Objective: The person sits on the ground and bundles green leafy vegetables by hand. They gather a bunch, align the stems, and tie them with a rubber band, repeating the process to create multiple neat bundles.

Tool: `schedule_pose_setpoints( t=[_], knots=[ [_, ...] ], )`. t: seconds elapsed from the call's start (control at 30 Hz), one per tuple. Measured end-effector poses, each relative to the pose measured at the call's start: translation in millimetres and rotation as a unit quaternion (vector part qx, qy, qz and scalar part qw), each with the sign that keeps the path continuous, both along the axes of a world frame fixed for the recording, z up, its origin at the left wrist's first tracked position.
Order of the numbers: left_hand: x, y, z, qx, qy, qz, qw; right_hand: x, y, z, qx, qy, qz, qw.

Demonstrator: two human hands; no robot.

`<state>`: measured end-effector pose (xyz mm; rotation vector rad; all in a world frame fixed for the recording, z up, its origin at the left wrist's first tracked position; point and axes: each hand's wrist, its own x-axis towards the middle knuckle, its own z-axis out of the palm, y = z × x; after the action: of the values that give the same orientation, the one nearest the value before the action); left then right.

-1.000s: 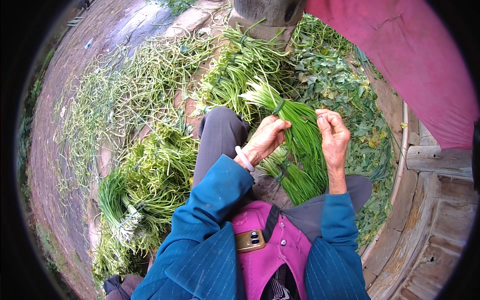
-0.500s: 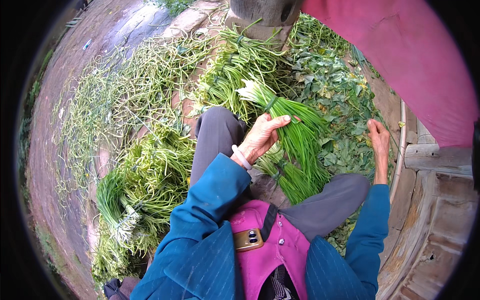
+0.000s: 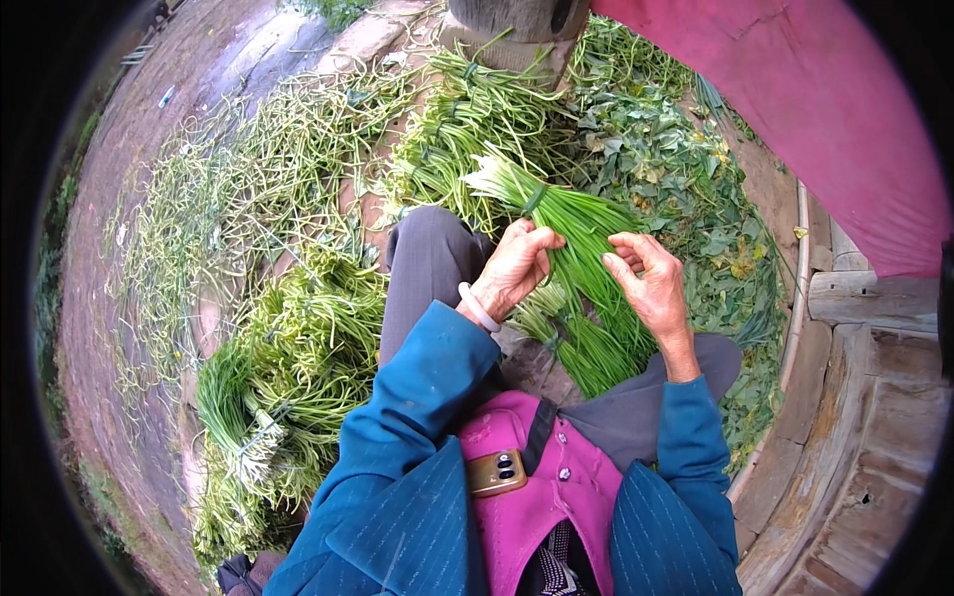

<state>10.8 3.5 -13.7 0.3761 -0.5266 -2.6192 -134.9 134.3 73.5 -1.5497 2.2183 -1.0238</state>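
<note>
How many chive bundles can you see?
3: held bundle in the left hand; lower bundle beneath it; left bundle on the bean pile. More may be hidden.

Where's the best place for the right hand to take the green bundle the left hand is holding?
Probably the stems just below the dark tie, with the right hand coming from the right. The green bundle is gathered tight there but fans loose lower down, and the left hand covers its left edge.

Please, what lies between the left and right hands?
In the head view, part of the tied green bundle lies between the left hand and the right hand.
</note>
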Motion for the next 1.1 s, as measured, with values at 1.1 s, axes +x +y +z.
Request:
schedule_pose_setpoints(
  t=[1.1],
  knots=[
    [-5,7,14,0.041,0.009,0.029,0.999,-12,-5,36,-0.123,0.056,0.037,0.99]
  ],
)
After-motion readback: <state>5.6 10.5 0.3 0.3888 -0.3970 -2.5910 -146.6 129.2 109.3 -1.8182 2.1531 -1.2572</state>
